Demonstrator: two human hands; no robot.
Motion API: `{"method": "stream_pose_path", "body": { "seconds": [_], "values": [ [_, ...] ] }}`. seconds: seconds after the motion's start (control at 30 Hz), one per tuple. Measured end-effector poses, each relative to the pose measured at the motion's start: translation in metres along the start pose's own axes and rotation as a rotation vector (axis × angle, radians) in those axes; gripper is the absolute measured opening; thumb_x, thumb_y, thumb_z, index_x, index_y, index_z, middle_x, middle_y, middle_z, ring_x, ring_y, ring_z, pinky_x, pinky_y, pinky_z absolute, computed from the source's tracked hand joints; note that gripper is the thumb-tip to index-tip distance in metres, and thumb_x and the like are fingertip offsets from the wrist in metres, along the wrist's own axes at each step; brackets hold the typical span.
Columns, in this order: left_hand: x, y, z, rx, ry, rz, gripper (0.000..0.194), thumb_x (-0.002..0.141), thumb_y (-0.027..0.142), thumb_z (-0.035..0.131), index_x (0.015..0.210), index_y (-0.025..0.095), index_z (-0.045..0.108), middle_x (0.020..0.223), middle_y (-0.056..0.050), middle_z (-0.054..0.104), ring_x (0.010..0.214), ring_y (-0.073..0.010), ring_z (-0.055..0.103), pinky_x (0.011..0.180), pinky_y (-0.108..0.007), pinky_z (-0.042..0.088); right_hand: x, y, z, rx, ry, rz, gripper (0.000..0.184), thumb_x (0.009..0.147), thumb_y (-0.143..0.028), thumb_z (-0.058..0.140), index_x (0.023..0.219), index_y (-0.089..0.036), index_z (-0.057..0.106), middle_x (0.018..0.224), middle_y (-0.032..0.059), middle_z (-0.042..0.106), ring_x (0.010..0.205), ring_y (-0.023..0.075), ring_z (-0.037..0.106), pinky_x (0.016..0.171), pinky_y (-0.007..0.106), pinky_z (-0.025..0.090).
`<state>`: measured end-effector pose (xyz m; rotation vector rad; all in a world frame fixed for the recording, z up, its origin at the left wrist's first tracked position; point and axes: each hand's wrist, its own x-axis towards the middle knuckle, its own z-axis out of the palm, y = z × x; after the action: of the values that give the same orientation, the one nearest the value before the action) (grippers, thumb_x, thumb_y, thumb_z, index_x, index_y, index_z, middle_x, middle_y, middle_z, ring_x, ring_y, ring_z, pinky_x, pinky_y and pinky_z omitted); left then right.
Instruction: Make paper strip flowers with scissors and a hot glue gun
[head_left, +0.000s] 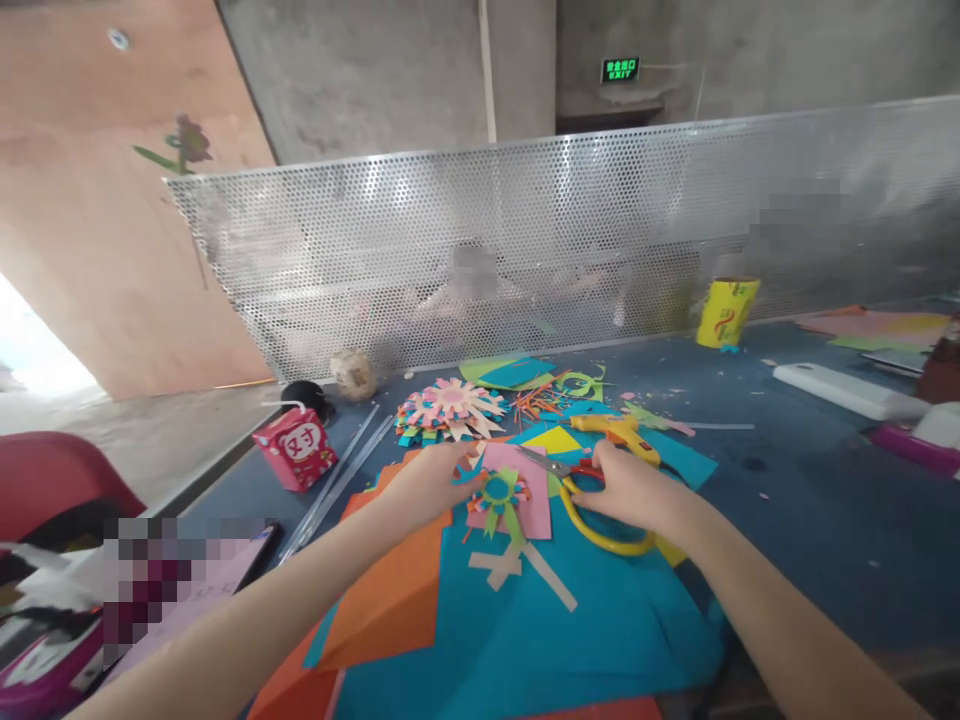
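My left hand (439, 480) hovers at the left edge of a small paper rosette (498, 489), its thumb and fingers apart. The rosette has a blue center, green and orange loops and green tails. It lies over a pink paper sheet (536, 515). My right hand (630, 488) has its fingers round the handles of scissors (555, 466) with red and yellow grips; the blades point left toward the pink sheet. Pale paper strips (551, 577) lie just below the rosette on blue paper (510, 650). Behind the scissors rests a yellow glue gun (609, 428).
Layered paper flowers (454, 400) and orange paper shreds (540, 400) lie farther back. Orange sheets (397, 600) are at left, near clear glue sticks (337, 485) and a red drink carton (296, 447). A yellow tape roll (727, 312) stands by the perforated metal screen (420, 270).
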<state>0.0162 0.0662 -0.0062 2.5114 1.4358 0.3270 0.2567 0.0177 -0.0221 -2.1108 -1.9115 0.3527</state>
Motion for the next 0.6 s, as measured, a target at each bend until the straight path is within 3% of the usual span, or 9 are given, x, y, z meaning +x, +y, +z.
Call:
{"method": "stream_pose_path", "body": {
  "seconds": [0.13,0.23,0.4,0.6],
  "values": [
    [-0.005,0.005,0.008,-0.021,-0.003,-0.018,0.030,0.079,0.037,0.047,0.096,0.017,0.062,0.088,-0.006,0.069,0.073,-0.0183,0.064,0.059,-0.024,0.044,-0.002,0.002,-0.014,0.017,0.132,0.000,0.024,0.083,-0.044,0.047,0.078,-0.020,0.049,0.074,0.0023,0.062,0.067,0.0153,0.058,0.052,0.024,0.036],
    [-0.003,0.004,0.012,-0.028,0.011,-0.026,0.024,0.079,0.029,0.047,0.092,0.017,0.064,0.084,-0.006,0.070,0.073,-0.0179,0.064,0.060,-0.023,0.044,0.003,0.007,-0.022,-0.052,0.224,0.071,0.023,0.088,-0.035,0.041,0.074,-0.019,0.050,0.068,0.0025,0.058,0.067,0.0163,0.057,0.053,0.026,0.036],
    [-0.003,-0.002,0.013,-0.046,0.055,-0.031,0.020,0.077,0.024,0.047,0.080,0.017,0.065,0.080,-0.005,0.070,0.072,-0.0171,0.063,0.065,-0.024,0.045,0.013,0.020,-0.022,-0.136,0.213,0.177,0.020,0.089,-0.032,0.047,0.091,-0.015,0.057,0.082,0.0024,0.060,0.072,0.0136,0.057,0.064,0.030,0.048],
    [-0.011,-0.003,0.016,-0.111,0.077,-0.036,0.025,0.074,0.030,0.053,0.092,0.017,0.065,0.089,-0.006,0.070,0.082,-0.0187,0.064,0.070,-0.024,0.047,0.020,0.023,-0.011,-0.195,0.211,0.313,0.031,0.088,-0.037,0.050,0.108,-0.014,0.054,0.103,0.0065,0.059,0.087,0.0167,0.059,0.075,0.037,0.050]
  ]
}}
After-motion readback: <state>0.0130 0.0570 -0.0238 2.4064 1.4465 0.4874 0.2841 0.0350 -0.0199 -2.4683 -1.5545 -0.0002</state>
